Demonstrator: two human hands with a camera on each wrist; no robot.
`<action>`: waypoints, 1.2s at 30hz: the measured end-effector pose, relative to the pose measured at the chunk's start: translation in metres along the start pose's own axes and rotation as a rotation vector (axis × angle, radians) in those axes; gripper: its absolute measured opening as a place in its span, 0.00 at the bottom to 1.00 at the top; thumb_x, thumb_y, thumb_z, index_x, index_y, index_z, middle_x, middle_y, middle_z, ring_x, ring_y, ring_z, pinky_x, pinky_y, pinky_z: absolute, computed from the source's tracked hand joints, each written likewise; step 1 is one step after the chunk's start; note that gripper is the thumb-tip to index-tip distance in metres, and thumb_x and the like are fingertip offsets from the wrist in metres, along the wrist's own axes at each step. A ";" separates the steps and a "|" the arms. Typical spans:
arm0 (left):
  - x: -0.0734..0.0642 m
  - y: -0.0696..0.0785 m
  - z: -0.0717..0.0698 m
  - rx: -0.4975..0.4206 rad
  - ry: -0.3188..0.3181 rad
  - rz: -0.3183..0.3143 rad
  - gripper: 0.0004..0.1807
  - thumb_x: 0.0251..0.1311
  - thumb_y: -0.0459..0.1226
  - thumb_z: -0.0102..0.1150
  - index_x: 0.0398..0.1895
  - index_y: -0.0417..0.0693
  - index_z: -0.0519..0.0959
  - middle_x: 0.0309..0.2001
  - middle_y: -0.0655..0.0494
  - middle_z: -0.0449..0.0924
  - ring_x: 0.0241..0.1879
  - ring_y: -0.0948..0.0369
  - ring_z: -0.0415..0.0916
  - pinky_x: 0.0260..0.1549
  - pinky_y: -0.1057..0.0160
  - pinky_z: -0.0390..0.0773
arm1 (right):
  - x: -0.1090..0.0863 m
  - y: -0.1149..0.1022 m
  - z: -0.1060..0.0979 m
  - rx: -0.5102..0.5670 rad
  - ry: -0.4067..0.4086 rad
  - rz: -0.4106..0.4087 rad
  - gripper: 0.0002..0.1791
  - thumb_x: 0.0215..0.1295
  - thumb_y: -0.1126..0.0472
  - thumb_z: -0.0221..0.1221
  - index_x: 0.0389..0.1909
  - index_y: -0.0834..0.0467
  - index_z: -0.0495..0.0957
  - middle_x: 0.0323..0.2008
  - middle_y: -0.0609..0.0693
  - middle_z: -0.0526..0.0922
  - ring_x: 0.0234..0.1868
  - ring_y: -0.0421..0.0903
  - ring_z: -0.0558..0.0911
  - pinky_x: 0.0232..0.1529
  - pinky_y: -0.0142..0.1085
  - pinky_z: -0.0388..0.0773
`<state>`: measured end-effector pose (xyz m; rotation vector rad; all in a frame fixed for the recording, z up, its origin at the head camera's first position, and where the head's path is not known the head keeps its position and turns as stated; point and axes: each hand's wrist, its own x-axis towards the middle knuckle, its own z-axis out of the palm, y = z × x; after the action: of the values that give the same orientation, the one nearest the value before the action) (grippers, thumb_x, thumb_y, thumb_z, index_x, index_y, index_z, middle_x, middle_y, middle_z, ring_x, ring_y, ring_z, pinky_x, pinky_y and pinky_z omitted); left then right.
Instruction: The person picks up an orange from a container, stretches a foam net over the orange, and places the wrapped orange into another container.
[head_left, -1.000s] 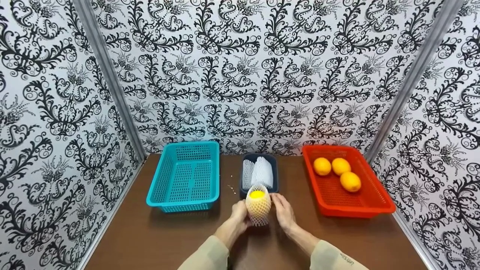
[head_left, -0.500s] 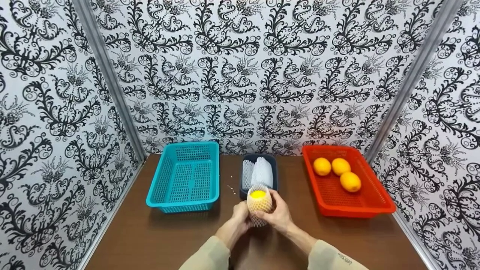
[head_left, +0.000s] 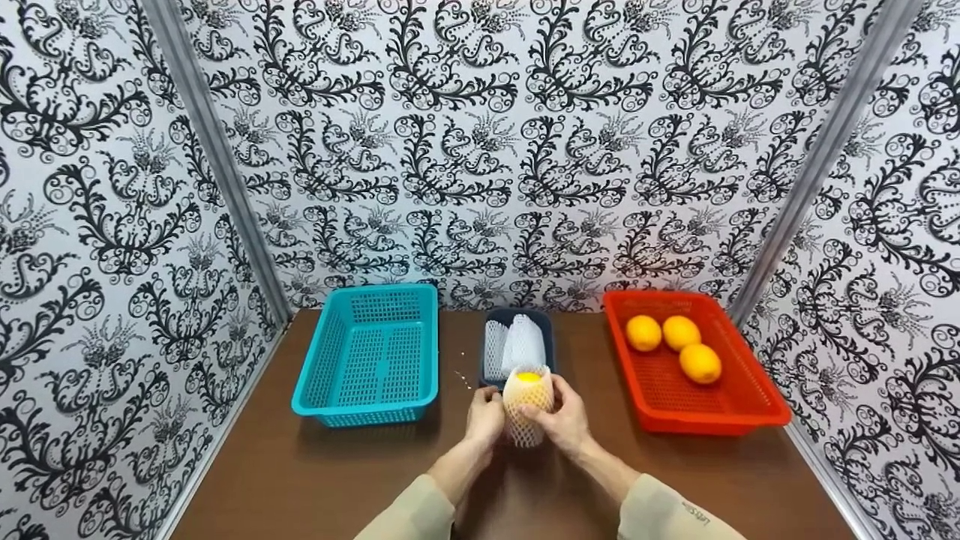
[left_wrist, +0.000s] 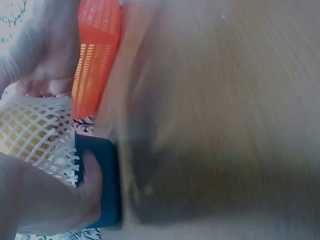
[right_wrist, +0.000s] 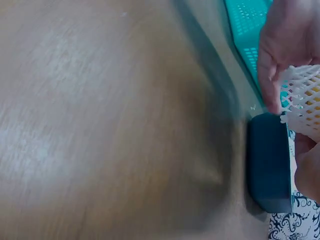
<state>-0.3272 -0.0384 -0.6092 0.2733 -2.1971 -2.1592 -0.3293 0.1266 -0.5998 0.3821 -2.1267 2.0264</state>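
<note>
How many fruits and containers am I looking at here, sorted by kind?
Bare, round yellow fruits: 3
Yellow fruit in white foam netting: 1
Turquoise perforated plastic basket: 1
Red perforated plastic basket: 1
Small dark blue bin: 1
Total: 7 (4 fruits, 3 containers)
</note>
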 end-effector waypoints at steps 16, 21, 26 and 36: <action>-0.018 0.042 -0.010 0.064 -0.148 0.268 0.35 0.68 0.39 0.71 0.74 0.32 0.76 0.65 0.33 0.86 0.60 0.48 0.85 0.56 0.58 0.85 | 0.004 -0.006 -0.003 0.190 -0.010 0.194 0.29 0.74 0.66 0.63 0.72 0.75 0.74 0.47 0.50 0.92 0.44 0.39 0.89 0.50 0.33 0.88; -0.018 0.043 -0.012 0.065 -0.194 0.281 0.40 0.59 0.38 0.79 0.74 0.34 0.75 0.64 0.35 0.85 0.53 0.52 0.86 0.50 0.61 0.86 | 0.005 -0.005 -0.005 0.324 -0.057 0.247 0.27 0.75 0.61 0.58 0.70 0.70 0.77 0.43 0.44 0.91 0.45 0.40 0.89 0.52 0.37 0.88; -0.022 0.046 -0.012 0.067 -0.199 0.272 0.40 0.57 0.38 0.82 0.74 0.38 0.77 0.65 0.35 0.84 0.52 0.53 0.86 0.48 0.59 0.88 | 0.007 -0.004 -0.008 0.440 -0.181 0.268 0.20 0.80 0.57 0.49 0.63 0.54 0.83 0.45 0.44 0.92 0.48 0.43 0.89 0.55 0.41 0.87; -0.025 0.048 -0.011 0.054 -0.173 0.265 0.44 0.55 0.37 0.83 0.75 0.39 0.74 0.65 0.36 0.84 0.53 0.50 0.88 0.47 0.60 0.89 | 0.010 -0.006 -0.010 0.497 -0.304 0.347 0.18 0.79 0.50 0.47 0.58 0.49 0.81 0.47 0.44 0.90 0.51 0.44 0.87 0.59 0.47 0.85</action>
<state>-0.3052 -0.0450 -0.5592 -0.2000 -2.2306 -2.0503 -0.3373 0.1361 -0.5902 0.4349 -1.9199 2.8725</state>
